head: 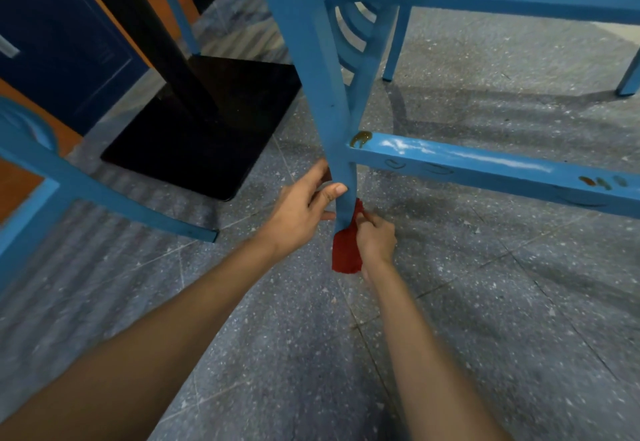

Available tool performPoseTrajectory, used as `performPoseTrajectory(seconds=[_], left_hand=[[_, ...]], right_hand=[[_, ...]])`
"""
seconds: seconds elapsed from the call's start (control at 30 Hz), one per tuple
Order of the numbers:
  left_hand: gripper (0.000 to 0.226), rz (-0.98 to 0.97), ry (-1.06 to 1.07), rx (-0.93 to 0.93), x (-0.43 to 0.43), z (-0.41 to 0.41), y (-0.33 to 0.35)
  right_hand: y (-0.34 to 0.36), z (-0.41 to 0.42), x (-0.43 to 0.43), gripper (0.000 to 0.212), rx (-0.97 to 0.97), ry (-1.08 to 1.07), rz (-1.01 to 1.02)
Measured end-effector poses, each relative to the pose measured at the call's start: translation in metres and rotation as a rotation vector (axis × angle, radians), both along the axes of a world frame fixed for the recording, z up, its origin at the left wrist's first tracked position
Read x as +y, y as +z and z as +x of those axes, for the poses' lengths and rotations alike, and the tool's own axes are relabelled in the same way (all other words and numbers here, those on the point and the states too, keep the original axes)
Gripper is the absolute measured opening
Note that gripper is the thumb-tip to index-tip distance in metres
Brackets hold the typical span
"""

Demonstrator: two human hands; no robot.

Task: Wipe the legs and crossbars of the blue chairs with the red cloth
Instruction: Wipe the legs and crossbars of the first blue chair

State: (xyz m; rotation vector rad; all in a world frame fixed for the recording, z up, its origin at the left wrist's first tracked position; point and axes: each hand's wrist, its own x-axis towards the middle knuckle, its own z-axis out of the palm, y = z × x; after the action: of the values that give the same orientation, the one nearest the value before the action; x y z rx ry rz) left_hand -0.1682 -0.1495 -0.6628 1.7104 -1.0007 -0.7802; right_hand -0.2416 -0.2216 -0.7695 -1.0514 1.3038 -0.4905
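A blue chair leg [311, 70] runs from the top of the view down to the floor at the centre. My left hand [304, 205] grips this leg just below its joint with a crossbar [485, 167]. My right hand [375, 239] presses the red cloth [344, 250] against the foot of the same leg. The cloth hides the leg's bottom end. The crossbar stretches to the right and carries brown stains [360, 137] at the joint, and more stains [601, 182] lie near its right end.
A black square table base [207, 129] with a black post stands to the left. Another blue chair's leg and rail [114, 194] cross the left side. Further blue chair legs [394, 49] stand behind. The floor is grey speckled stone. A dark blue cabinet [52, 42] is at far left.
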Motion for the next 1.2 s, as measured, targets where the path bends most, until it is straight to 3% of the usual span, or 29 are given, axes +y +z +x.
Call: performPoseTrajectory(seconds=[0.17, 0.47, 0.73, 1.0, 1.2], left_hand=[[0.039, 0.001, 0.003, -0.018, 0.000, 0.000, 0.001], [0.032, 0.014, -0.003, -0.057, 0.000, -0.001, 0.001], [0.035, 0.040, 0.009, -0.069, 0.001, 0.002, -0.001], [0.034, 0.030, 0.010, -0.056, 0.003, 0.000, 0.004], [0.037, 0.030, 0.013, -0.087, 0.003, -0.001, 0.005]], right_hand=[[0.001, -0.006, 0.030, 0.030, -0.202, -0.197, -0.029], [0.002, -0.003, 0.014, 0.029, -0.027, -0.115, 0.057], [0.008, -0.001, 0.031, 0.029, -0.206, -0.253, -0.081], [0.001, 0.002, 0.017, 0.028, -0.019, -0.130, 0.085], [0.017, -0.008, 0.028, 0.025, -0.278, -0.229, -0.055]])
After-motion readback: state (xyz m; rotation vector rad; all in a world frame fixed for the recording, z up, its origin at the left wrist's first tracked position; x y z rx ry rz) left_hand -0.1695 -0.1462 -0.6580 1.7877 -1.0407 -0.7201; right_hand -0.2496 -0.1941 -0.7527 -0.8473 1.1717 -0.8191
